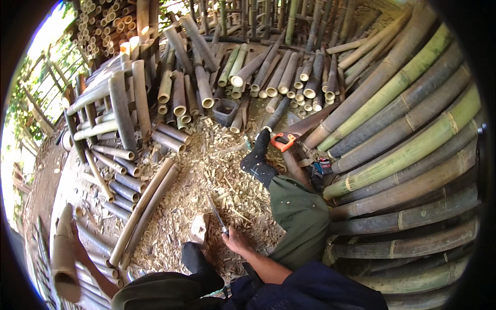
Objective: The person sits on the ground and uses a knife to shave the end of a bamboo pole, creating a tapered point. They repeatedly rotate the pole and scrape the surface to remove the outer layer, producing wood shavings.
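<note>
At the far left, my left hand (78, 250) grips a short, wide bamboo tube (65, 256), its open end toward me; the tube hides part of the fingers. My right hand (238, 241) is closed round the dark handle of a narrow-bladed knife (218, 215). The blade points away from me and slightly left, above the wood chips. Just left of the knife, a pale wooden block (199, 228) stands between my legs, close to my dark-socked foot.
Wood chips (206, 155) cover the ground. An orange-handled saw (283, 142) lies beyond my stretched right leg (299, 217). Long bamboo poles (403, 165) are stacked at right; cut bamboo pieces (289, 72) lie ahead. Two bamboo lengths (144, 212) rest at left. A grey plastic tub (225, 111) sits farther off.
</note>
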`<state>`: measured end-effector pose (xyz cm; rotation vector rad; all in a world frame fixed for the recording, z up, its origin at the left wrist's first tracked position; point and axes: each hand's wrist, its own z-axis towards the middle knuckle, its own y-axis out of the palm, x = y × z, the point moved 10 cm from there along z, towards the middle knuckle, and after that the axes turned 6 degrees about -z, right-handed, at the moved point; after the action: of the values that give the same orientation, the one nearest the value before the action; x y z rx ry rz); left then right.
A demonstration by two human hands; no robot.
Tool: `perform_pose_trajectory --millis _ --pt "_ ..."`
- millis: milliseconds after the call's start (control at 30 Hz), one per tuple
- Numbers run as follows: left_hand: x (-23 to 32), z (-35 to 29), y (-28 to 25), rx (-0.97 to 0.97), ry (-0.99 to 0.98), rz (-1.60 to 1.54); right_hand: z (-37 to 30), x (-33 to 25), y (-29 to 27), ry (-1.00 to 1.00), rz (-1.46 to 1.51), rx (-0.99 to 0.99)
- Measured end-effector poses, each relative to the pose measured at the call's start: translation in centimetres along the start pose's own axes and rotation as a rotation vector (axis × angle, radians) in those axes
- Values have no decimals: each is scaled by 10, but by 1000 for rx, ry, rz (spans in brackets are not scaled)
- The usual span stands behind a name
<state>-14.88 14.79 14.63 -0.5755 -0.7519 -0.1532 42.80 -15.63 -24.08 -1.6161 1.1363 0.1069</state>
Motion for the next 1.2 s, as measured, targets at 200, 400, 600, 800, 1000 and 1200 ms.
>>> perform_pose_trajectory --millis 200,400,600,800,1000,1200 --pt "63 3 -18 -118 500 -388 1 -1 -3 -2 75 14" --pt "-43 -63 82 -434 -402 -1047 -2 -7 -12 30 47 -58" --pt "-107 -193 111 -597 -722 -1195 -24 -77 -55 -173 291 19" --pt "-20 -221 56 -332 -805 -1149 -51 -107 -65 -302 58 -10" --pt "-51 -236 52 -244 -831 -963 -50 -113 -51 -327 -135 -62" --pt "-60 -246 57 -266 -799 -1135 -70 -168 -86 -527 -12 48"
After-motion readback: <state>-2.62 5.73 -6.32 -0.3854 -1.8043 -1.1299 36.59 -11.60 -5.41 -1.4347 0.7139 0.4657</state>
